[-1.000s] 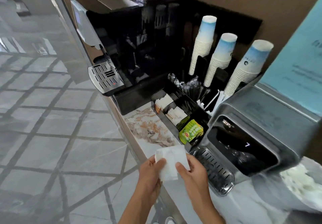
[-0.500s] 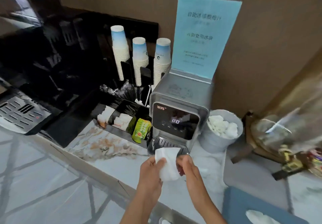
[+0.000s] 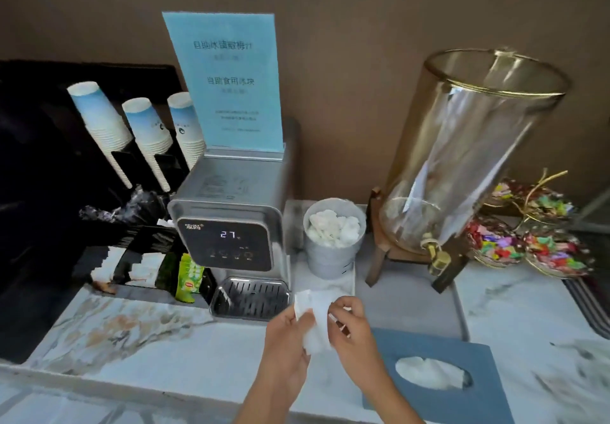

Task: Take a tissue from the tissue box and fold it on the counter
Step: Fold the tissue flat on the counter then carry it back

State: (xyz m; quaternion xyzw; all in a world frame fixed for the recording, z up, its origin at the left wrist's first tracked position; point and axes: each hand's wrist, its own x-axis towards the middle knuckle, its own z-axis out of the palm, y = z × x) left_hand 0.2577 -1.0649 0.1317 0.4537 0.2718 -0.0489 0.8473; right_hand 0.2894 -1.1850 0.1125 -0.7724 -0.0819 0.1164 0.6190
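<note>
Above the pale marble counter (image 3: pixel 165 347), the left hand (image 3: pixel 287 341) and right hand (image 3: pixel 350 328) each pinch the small folded white tissue (image 3: pixel 315 318) between thumb and curled fingers.

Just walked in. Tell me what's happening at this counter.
A person holds a white tissue between the left hand and right hand, above the marble counter in front of the water dispenser. The blue tissue box sits at their right with another tissue poking out. The tissue looks partly folded but is not laid on the counter.
</note>
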